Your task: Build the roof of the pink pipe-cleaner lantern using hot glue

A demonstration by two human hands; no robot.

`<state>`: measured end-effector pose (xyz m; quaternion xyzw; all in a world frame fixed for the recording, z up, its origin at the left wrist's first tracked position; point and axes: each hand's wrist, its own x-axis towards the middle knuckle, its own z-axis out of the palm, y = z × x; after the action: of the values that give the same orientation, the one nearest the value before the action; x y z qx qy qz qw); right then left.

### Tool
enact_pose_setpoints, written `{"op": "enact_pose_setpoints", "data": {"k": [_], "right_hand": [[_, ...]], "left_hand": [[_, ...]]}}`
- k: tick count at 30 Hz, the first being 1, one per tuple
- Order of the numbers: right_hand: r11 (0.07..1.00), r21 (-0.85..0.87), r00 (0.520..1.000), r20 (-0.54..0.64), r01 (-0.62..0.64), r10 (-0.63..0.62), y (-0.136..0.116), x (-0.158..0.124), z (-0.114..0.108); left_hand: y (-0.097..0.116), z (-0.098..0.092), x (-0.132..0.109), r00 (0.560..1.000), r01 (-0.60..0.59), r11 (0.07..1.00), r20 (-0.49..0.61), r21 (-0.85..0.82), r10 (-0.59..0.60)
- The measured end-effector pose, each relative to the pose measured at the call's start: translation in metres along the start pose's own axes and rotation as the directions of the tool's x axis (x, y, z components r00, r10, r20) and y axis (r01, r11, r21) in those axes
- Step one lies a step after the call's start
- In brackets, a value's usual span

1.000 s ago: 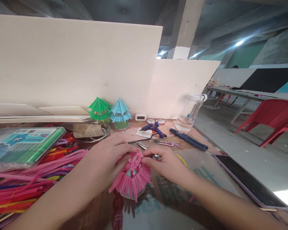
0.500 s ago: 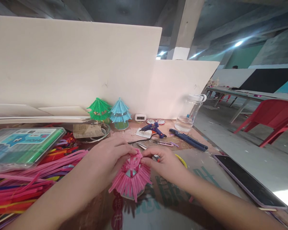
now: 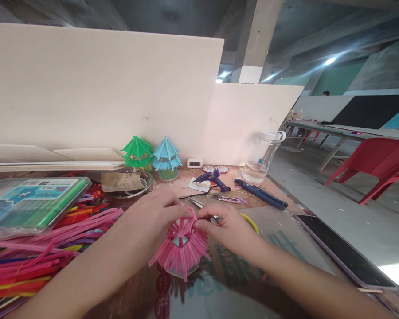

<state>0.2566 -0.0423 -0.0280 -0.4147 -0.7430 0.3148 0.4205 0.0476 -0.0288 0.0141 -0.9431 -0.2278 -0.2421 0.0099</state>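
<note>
- White panel (image 3: 119,88): closes off the far side of your station; keep every reach low and in front of it.
- Table (image 3: 236,172): its right edge slants towards you from the far corner; treat that edge as your limit.
- Printed sheet (image 3: 287,218): extends right from beneath your work. Use its right-hand stretch as your widest room for moving.
- Pink fuzzy stems (image 3: 86,219): piled beside your left arm; avoid sweeping left.
- Phone (image 3: 344,250): lies along the right edge, well apart from your hands.
- Left hand (image 3: 156,217): your fingers bend in, nearly closed, gripping the model's upper left; the thumb is mostly hidden.
- Right hand (image 3: 231,223): your thumb and forefinger pinch the top tier's right side, with almost no gap.
- Pink model (image 3: 182,254): sits centrally before you, between and below your hands. The step in hand appears to be fitting or shaping its upper tier; the next move likely calls for one steadying grip and light pressure from the other hand.
- Pointed metal tool (image 3: 195,202): lies just beyond your fingertips; mind your knuckles.
</note>
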Motion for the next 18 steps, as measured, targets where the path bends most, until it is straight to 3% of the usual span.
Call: {"op": "enact_pose_setpoints", "data": {"k": [11,18], "right_hand": [[1.0,-0.008,1.0,-0.012,0.023,-0.023,0.001,0.0,0.001],[1.0,-0.004,1.0,-0.014,0.022,-0.022,0.001,0.0,0.001]], "left_hand": [[0.01,-0.008,0.006,0.995,0.03,1.0,-0.092,-0.003,-0.03],[0.008,-0.001,0.006,0.991,0.056,0.998,-0.12,0.02,-0.053]]}}
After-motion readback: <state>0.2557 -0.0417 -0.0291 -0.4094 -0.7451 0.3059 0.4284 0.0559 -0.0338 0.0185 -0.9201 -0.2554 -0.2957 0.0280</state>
